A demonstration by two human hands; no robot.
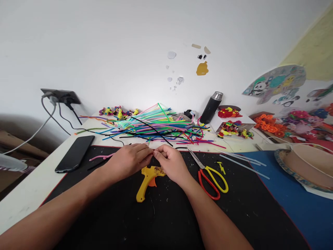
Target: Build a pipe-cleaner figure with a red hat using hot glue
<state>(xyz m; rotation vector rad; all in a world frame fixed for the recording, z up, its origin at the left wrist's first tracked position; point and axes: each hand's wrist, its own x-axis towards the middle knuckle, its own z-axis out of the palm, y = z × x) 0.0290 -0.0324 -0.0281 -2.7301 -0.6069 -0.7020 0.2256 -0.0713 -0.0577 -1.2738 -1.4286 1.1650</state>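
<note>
My left hand (pixel 132 159) and my right hand (pixel 171 161) meet fingertip to fingertip above the black mat (pixel 109 215). Both are closed in a pinch, and a tiny red bit shows where they touch; the rest of what they hold is hidden. Just below them lies a yellow hot glue gun (pixel 143 187) with an orange trigger, its front partly covered by my right hand. To the right rest scissors (pixel 208 173) with one red and one yellow handle. A small yellow piece (pixel 221 168) is beside them. Left of my left hand is a pink pipe cleaner (pixel 100 157).
A large pile of coloured pipe cleaners (pixel 156 126) spreads along the wall. A phone (pixel 75 154) lies at left; a black thermos (pixel 211 108) stands behind at right. Clear glue sticks (pixel 244 166) and a round tray (pixel 293 170) sit on the right. Small pipe-cleaner figures (pixel 230 129) stand nearby.
</note>
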